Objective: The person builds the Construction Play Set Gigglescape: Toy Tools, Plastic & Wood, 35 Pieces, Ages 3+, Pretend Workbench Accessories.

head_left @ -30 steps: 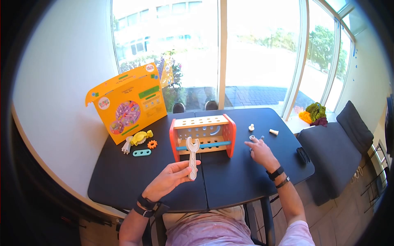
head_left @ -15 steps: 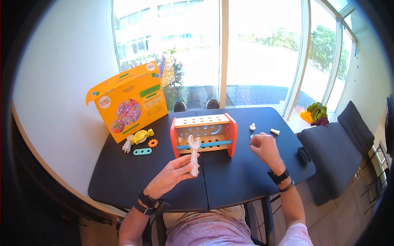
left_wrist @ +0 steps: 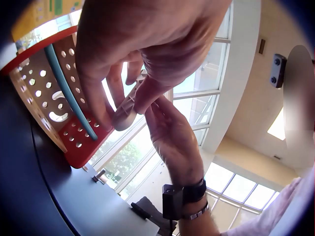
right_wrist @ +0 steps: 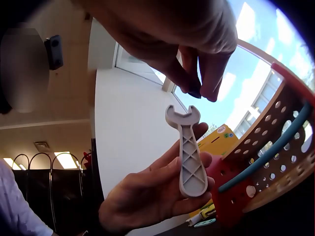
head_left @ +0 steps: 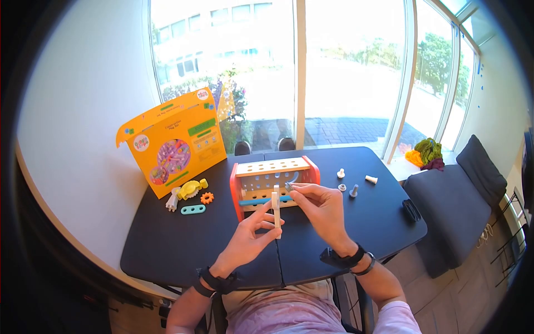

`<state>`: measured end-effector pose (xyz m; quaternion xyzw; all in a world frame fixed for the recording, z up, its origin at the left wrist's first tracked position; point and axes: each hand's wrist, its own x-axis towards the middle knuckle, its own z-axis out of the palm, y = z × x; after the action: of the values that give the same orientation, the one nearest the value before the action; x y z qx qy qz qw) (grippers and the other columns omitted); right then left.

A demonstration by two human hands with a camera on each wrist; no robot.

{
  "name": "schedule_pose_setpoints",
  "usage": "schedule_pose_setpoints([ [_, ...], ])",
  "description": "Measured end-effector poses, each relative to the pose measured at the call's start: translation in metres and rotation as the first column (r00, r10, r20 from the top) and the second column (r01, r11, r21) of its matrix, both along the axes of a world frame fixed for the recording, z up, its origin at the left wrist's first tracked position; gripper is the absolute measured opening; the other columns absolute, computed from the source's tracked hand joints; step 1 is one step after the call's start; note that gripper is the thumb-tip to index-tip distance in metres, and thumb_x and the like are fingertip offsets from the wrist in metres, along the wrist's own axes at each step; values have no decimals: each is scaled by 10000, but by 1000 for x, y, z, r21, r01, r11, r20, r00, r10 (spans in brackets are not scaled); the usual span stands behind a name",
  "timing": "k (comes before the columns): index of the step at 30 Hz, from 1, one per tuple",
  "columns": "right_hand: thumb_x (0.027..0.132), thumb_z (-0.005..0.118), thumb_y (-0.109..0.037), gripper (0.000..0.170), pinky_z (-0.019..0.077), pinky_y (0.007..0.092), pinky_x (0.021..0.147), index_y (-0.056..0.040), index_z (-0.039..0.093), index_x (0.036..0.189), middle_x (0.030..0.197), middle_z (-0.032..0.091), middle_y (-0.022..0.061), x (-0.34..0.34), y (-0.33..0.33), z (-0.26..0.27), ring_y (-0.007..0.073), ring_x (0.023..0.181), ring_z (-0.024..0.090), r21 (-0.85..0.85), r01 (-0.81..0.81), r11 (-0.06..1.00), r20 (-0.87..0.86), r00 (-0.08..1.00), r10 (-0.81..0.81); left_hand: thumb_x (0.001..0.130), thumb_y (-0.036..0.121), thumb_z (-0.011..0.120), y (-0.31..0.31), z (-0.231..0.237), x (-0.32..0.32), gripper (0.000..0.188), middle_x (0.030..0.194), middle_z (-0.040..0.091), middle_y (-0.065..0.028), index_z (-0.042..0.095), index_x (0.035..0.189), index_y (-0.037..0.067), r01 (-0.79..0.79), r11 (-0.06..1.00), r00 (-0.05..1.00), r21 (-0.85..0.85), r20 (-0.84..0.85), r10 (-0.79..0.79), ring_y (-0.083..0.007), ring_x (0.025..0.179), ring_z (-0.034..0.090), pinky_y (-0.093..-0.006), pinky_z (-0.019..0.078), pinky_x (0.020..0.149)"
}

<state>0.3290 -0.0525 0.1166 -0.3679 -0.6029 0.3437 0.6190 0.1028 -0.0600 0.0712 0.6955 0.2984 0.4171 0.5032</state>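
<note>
Hands (head_left: 245, 239) (head_left: 325, 214) with wrench (right_wrist: 189, 150), inside table (head_left: 178, 245) edges

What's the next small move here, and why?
Probably ease the small grey piece into the open end of the wrench: the right hand pinches it close to that end, with a gap left, and the left hand holds the wrench.

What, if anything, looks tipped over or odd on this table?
Nothing looks broken or spilled. Slightly odd: one cream peg on the right lies on its side, while another cream peg nearby stands upright.
</note>
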Motion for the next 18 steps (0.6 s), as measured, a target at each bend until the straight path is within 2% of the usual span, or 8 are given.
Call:
schedule_pose_setpoints([
  [2, 1024, 788, 5, 197, 638, 287, 976, 66, 821, 1208, 1257, 819, 159, -12, 2, -8, 143, 1068, 775, 91, 36, 995, -41, 999, -32, 1078, 76, 742, -4, 3, 4, 823, 1304, 730, -126, 302, 1774, 97, -25, 1000, 1000, 0, -10, 25, -175, 1112, 738, -332, 649, 954],
  [5, 1033, 769, 11, 218, 640, 311, 1006, 67, 809, 1240, 1302, 807, 171, -17, 1, -16, 175, 1137, 773, 231, 34, 972, 141, 988, -68, 1075, 54, 733, -7, 5, 9, 836, 1271, 739, -129, 288, 1781, 104, -64, 997, 998, 53, -13, 65, -174, 1079, 751, -331, 667, 917],
  [8, 1038, 752, 22, 243, 645, 322, 1011, 61, 798, 1273, 1342, 793, 181, -18, -1, -19, 198, 1197, 761, 295, 43, 955, 188, 977, -102, 1067, 36, 734, -8, 5, 8, 819, 1261, 742, -133, 318, 1770, 97, -88, 990, 995, 114, -35, 93, -172, 1064, 755, -338, 672, 913],
  [11, 1053, 727, 32, 249, 641, 319, 1017, 61, 791, 1292, 1384, 772, 185, -15, -1, -21, 207, 1215, 755, 292, -1, 956, 187, 981, -56, 1049, 21, 746, -13, 5, 9, 803, 1219, 745, -137, 369, 1753, 105, -130, 975, 986, 179, -77, 146, -193, 1032, 763, -345, 672, 910],
  [12, 1055, 729, 14, 249, 636, 324, 1022, 54, 793, 1293, 1381, 776, 179, -16, -4, -21, 204, 1219, 758, 238, -22, 971, 145, 989, -13, 1042, 16, 750, -14, 5, 10, 799, 1197, 746, -137, 387, 1747, 110, -145, 968, 982, 204, -92, 167, -204, 1016, 767, -347, 671, 907],
  [15, 1069, 721, -22, 259, 619, 332, 1046, 49, 786, 1310, 1383, 775, 160, -17, -11, -19, 194, 1228, 755, 109, -115, 987, 4, 993, 116, 1025, 10, 757, -10, 3, 10, 792, 1107, 728, -152, 425, 1733, 137, -205, 873, 943, 443, -149, 296, -250, 973, 771, -363, 671, 891],
  [17, 1087, 698, -20, 276, 607, 324, 1076, 69, 765, 1340, 1399, 756, 145, -15, -13, -20, 189, 1231, 740, 63, -203, 977, -97, 973, 208, 1021, -16, 756, -11, 6, 8, 753, 1173, 733, -134, 460, 1706, 88, -207, 846, 910, 491, -222, 351, -211, 1015, 755, -364, 676, 899],
  [18, 1092, 692, -21, 278, 605, 318, 1076, 76, 758, 1343, 1394, 751, 138, -13, -13, -20, 184, 1231, 734, 41, -215, 976, -91, 972, 218, 1019, -28, 756, -11, 8, 7, 734, 1206, 735, -126, 478, 1692, 64, -206, 832, 889, 514, -256, 379, -191, 1037, 747, -365, 679, 904],
])
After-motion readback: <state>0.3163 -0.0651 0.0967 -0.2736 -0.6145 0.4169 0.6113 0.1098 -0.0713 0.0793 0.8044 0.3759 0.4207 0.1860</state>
